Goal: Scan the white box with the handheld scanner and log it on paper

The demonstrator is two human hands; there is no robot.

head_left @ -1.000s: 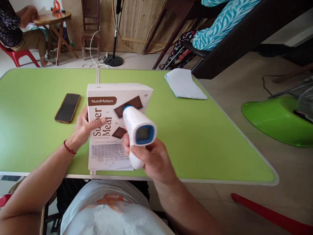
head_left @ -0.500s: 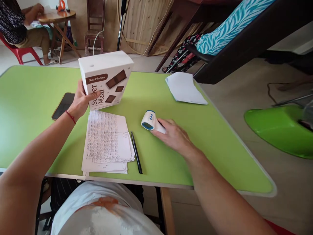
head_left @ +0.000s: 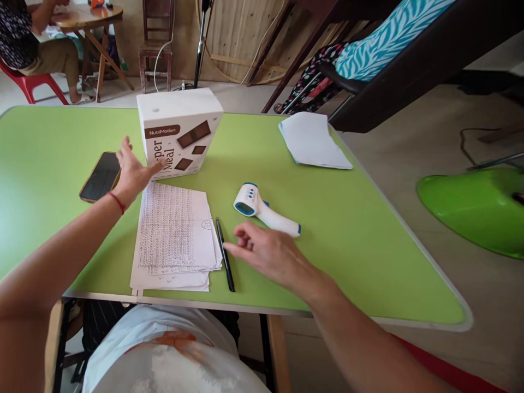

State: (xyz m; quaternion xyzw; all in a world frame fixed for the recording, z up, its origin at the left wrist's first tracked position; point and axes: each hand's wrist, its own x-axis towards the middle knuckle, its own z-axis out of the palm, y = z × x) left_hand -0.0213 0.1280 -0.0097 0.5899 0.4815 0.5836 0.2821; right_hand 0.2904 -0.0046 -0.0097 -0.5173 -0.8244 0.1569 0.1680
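Note:
A white "NutriMotion" box [head_left: 192, 131] stands upright on the green table. My left hand [head_left: 133, 169] is beside its left front edge, fingers spread and thumb across the front face; whether the thumb touches it I cannot tell. A white and blue infrared thermometer [head_left: 266, 210] lies on the tabletop with its small screen facing me. Just below it hovers my right hand [head_left: 270, 254], holding nothing, its fingers partly curled and apart. A black pen [head_left: 226, 256] lies left of that hand, alongside a stack of handwritten papers [head_left: 174, 234].
A phone [head_left: 101, 177] lies left of the box. Folded white paper [head_left: 313, 139] rests near the table's far right corner. Beyond the green table [head_left: 347, 245] are a black chair [head_left: 393, 76], a green plastic object [head_left: 470, 210] and a person seated at a round table [head_left: 88, 19].
My right hand has let go of the thermometer and moved left and toward me. My left hand has loosened from the box, its fingers now spread. The view has shifted slightly.

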